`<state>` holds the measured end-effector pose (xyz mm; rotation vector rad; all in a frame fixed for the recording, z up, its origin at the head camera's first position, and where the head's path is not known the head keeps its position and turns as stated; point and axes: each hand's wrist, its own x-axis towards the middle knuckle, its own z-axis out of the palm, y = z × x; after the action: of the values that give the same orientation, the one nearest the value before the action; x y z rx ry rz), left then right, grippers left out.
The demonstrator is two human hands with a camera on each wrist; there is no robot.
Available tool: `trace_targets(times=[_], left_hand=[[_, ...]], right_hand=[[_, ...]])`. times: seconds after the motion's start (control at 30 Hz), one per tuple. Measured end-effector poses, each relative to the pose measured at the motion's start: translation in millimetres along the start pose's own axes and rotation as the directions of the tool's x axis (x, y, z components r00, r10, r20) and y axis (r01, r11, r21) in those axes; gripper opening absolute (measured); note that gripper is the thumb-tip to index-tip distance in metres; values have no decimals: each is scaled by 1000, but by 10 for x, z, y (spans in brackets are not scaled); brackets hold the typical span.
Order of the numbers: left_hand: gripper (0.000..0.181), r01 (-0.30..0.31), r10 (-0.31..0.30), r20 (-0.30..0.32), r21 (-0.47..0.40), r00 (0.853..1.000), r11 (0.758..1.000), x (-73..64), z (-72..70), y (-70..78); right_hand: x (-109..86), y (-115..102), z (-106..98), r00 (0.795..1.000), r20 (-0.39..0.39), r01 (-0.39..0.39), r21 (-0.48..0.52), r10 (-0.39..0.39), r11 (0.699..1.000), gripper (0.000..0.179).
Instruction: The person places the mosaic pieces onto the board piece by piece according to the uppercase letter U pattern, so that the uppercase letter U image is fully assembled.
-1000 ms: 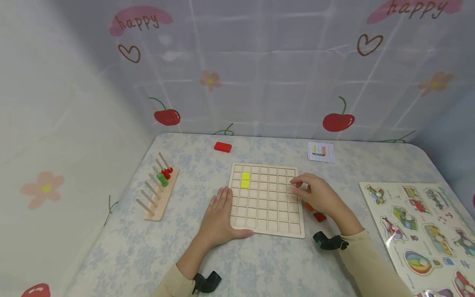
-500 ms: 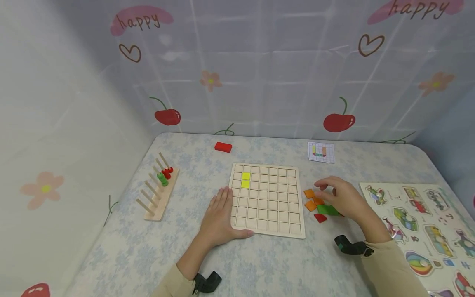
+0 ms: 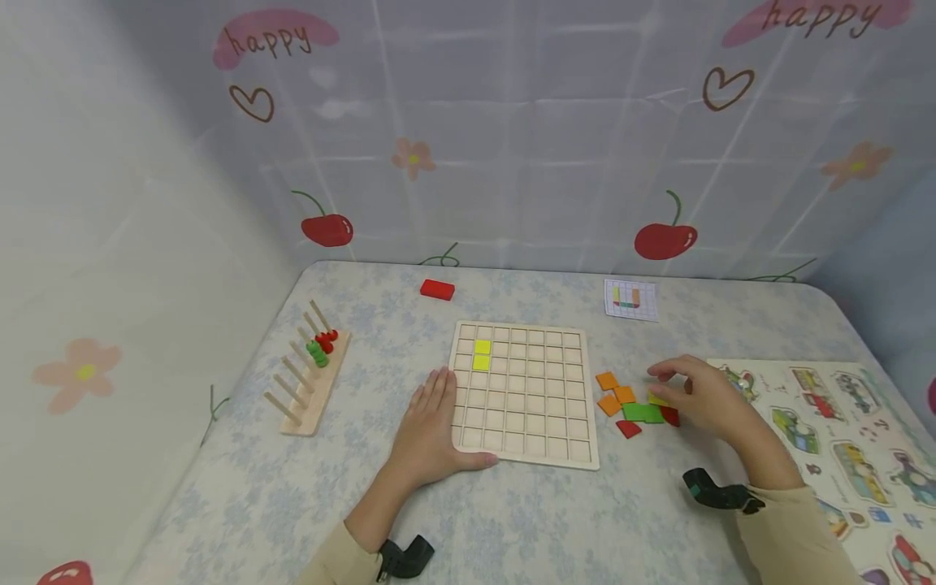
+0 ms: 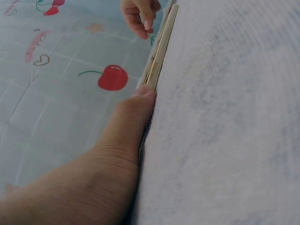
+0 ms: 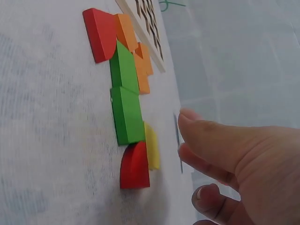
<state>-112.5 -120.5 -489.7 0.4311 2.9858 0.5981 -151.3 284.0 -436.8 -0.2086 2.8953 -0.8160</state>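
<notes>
Pale blue floral cloth covers the table (image 3: 556, 520) that we look down on. Right of the wooden grid board (image 3: 537, 406), well apart, lies a picture puzzle (image 3: 775, 382), cut off by the frame and partly hidden behind the right arm. The left wrist view gives us little of the board beyond its edge. Left of the board stands a peg rack (image 3: 327, 390) with green and red beads.

The left hand (image 3: 427, 426) rests with straight fingers along the board's left edge, thumb at its near edge. The right hand (image 3: 695, 398), well right of the board, has loosely bent fingers, the gap to the thumb narrow, with nothing between them that we can see.

Beyond the board, a small pattern card (image 3: 630, 301) sits to the right, its print hard to read, and a red block (image 3: 437, 289) to the left. Two green tiles (image 3: 634, 412), three orange tiles (image 3: 607, 380) and two red curved pieces (image 3: 629, 428) lie right of the board. Among them, the loose yellow tile (image 3: 657, 399) is partly covered in the head view; the right wrist view shows it apart from the fingertips. Two yellow squares (image 3: 482, 362) fill adjoining cells at the board's far left
</notes>
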Motion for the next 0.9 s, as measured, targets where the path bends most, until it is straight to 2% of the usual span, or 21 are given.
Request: trace_targets(times=[0.37, 0.7, 0.9], left_hand=[[141, 2, -2, 0, 2, 1000, 1000, 9, -7, 1], [142, 1, -1, 1, -4, 1000, 1000, 1, 5, -10], [143, 4, -4, 8, -6, 1000, 1000, 5, 13, -18]], right_hand=[[-22, 199, -27, 1000, 9, 6, -15, -6, 1000, 37], [-19, 203, 35, 999, -26, 20, -30, -20, 999, 32], [-22, 185, 50, 1000, -20, 12, -23, -12, 1000, 30]])
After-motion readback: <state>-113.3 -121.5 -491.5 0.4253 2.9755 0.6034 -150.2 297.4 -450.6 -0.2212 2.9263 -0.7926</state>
